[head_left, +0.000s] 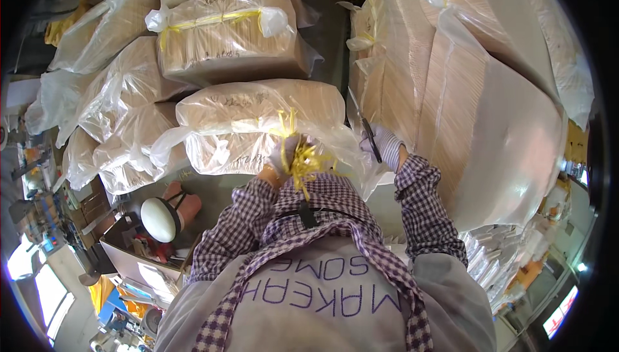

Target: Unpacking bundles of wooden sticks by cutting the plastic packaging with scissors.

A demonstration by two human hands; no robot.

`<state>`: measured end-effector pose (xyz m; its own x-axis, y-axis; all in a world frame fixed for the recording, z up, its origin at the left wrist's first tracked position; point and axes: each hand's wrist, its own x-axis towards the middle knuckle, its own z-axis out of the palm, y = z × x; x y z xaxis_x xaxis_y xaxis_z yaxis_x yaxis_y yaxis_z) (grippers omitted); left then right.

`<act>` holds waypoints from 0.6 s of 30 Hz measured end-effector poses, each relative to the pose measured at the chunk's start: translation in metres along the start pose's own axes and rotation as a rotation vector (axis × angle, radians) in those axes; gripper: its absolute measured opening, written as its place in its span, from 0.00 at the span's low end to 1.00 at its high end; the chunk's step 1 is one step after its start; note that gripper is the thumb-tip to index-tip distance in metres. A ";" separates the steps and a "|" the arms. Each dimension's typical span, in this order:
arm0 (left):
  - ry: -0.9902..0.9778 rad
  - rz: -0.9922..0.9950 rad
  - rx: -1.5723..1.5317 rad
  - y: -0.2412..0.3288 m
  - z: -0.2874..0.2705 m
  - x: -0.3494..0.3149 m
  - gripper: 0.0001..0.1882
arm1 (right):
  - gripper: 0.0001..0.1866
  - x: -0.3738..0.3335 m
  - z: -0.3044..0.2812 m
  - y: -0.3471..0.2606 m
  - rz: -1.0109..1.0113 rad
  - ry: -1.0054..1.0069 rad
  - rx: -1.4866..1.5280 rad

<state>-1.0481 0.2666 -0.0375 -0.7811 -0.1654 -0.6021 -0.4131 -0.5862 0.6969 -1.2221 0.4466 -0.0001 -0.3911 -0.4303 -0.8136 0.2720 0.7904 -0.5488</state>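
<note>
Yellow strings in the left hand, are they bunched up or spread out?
Bunched up: the left hand grips the yellow strings together, with loose ends sticking out.

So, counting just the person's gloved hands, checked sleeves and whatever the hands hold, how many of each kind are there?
Gloved hands: 2 (left hand, right hand)
Checked sleeves: 2 (left sleeve, right sleeve)
Yellow bunch: 1, strands too tangled to count
Black-handled tool: 1
Total: 6
</note>
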 end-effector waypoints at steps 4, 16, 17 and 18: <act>-0.010 -0.089 0.221 0.000 -0.064 -0.039 0.10 | 0.09 0.007 0.012 0.024 -0.063 0.058 -0.110; -0.068 0.147 0.281 0.141 -0.077 -0.105 0.12 | 0.16 0.007 0.091 0.021 0.093 0.257 -0.307; -0.079 0.220 0.366 0.156 -0.077 -0.114 0.12 | 0.16 0.010 0.078 0.028 0.142 0.219 -0.298; 0.180 0.283 0.207 0.159 -0.070 -0.111 0.19 | 0.15 0.012 0.066 0.024 0.228 0.176 -0.384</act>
<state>-0.9940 0.1361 0.1126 -0.7905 -0.4448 -0.4210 -0.2934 -0.3283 0.8978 -1.1623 0.4313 -0.0355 -0.5114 -0.1728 -0.8418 0.0372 0.9742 -0.2226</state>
